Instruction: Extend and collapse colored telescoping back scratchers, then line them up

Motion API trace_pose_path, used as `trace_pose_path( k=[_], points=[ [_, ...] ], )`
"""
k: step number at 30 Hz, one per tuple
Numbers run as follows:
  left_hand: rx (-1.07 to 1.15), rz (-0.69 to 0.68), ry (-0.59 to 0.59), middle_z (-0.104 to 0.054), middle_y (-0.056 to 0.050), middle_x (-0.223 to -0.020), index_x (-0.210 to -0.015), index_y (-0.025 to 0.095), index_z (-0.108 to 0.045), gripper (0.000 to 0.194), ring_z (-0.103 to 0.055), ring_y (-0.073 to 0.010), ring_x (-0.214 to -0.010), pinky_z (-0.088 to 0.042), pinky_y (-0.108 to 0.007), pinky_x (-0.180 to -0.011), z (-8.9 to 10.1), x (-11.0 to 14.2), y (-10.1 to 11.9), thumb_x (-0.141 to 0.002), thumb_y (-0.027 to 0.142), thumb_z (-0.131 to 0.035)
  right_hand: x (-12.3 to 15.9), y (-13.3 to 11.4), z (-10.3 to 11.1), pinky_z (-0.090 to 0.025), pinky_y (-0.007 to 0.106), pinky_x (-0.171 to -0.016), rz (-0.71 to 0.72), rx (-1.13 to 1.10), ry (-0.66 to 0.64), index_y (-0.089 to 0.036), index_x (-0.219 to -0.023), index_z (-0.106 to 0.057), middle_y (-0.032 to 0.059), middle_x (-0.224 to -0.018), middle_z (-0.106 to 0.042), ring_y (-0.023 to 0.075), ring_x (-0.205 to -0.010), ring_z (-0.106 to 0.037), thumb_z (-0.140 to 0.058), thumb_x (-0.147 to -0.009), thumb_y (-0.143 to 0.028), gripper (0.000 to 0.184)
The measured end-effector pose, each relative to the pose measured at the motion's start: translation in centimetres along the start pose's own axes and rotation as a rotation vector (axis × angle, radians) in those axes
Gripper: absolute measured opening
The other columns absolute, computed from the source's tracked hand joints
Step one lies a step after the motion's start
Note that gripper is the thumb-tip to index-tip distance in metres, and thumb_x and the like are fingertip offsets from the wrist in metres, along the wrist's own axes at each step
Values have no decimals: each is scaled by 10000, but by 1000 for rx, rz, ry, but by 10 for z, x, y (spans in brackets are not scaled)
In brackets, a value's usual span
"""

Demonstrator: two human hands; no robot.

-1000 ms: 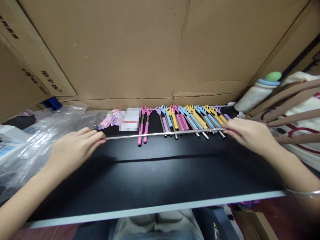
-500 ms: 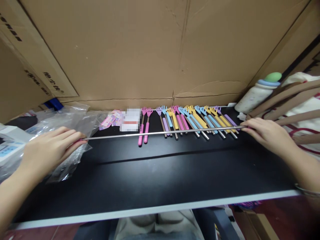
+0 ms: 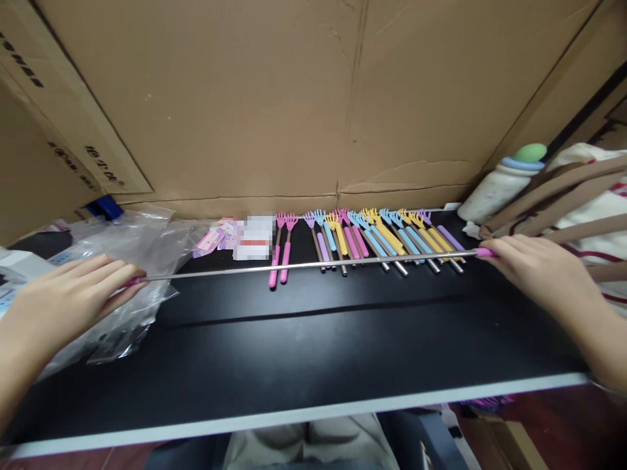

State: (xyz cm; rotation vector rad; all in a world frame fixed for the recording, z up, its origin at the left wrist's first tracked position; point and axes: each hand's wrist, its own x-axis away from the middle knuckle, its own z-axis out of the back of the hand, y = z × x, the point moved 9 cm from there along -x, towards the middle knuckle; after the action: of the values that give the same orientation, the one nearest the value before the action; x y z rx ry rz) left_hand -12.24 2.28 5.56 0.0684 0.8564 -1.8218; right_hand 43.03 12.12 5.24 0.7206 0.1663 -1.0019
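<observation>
A long, thin telescopic back scratcher (image 3: 313, 264) is stretched out level above the black table. My left hand (image 3: 73, 297) is closed on its pink end at the left, where the fingers mostly cover the claw or handle. At the other end my right hand (image 3: 533, 271) grips a pink part, with a bit of it showing past the fingertips. Behind the rod lie two pink back scratchers (image 3: 286, 261) side by side. To their right rests a row of several more back scratchers (image 3: 392, 238) in purple, blue, yellow and pink, claws toward the back.
Clear plastic bags (image 3: 142, 254) spread over the table's left side, near a white device (image 3: 22, 264). Colourful cards (image 3: 218, 236) and a blurred white packet (image 3: 255, 236) lie at the back. A white bottle (image 3: 499, 189) and a bag (image 3: 582, 222) stand at right. Cardboard (image 3: 235, 98) walls the back.
My left hand has moved further left and slightly down, and the rod between my hands spans a greater length. More pink shows beside my right hand.
</observation>
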Motion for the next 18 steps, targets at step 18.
trace_pose_path(
  k=[18],
  points=[
    [-50, -94, -47, -662, -58, -852, -895, 185, -611, 467, -553, -200, -825, -371, -287, -742, -19, -19, -4, -947, 432, -217, -12, 14, -31, -354, 288, -657, 50, 16, -50, -177, -882, -575, 101, -848, -641, 191, -726, -547, -287, -937, -430, 387]
  ],
)
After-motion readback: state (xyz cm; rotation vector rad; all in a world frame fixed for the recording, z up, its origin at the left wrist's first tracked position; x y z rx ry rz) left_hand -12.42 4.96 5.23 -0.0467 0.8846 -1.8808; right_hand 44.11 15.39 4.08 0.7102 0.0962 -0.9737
